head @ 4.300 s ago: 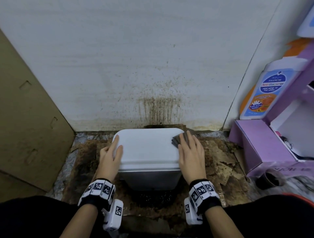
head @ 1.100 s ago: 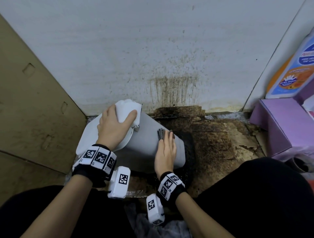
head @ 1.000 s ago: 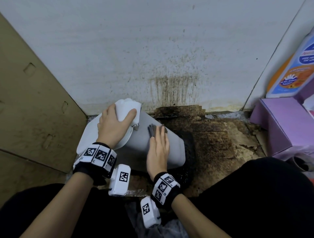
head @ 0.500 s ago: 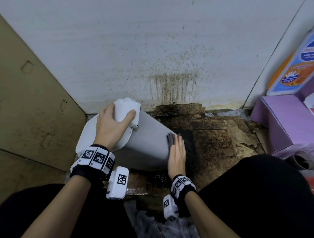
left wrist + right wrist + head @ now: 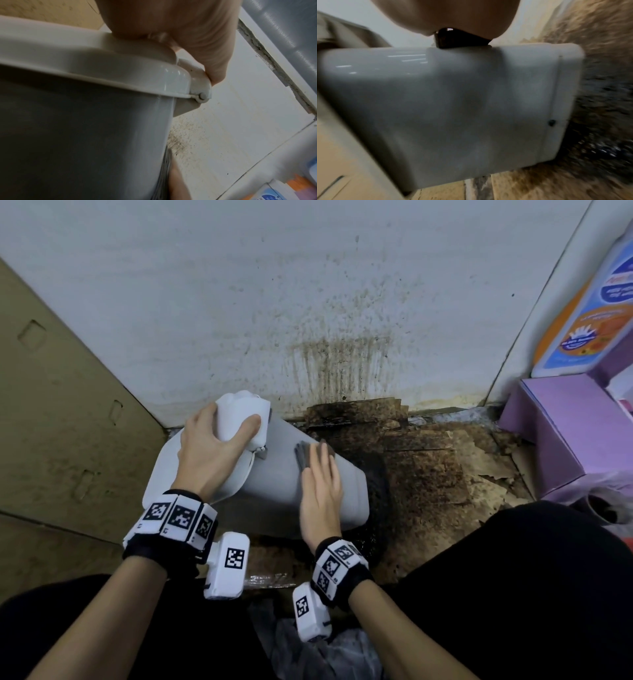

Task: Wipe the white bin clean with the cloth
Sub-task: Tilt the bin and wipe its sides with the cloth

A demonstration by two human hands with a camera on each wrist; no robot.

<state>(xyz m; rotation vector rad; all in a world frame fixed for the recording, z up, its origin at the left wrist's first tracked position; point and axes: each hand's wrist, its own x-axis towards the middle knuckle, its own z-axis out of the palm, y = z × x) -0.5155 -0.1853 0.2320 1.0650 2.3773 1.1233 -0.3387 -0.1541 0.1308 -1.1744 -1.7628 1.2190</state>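
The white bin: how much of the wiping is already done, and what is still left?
Done, as far as it shows: the white bin lies tipped on its side, so its wall is reachable, and that wall looks free of marks. In hand: the left hand grips the lid's hinge end, while the right hand presses the dark cloth flat on the upper wall. Left: the base end and the hidden underside cannot be judged clean.
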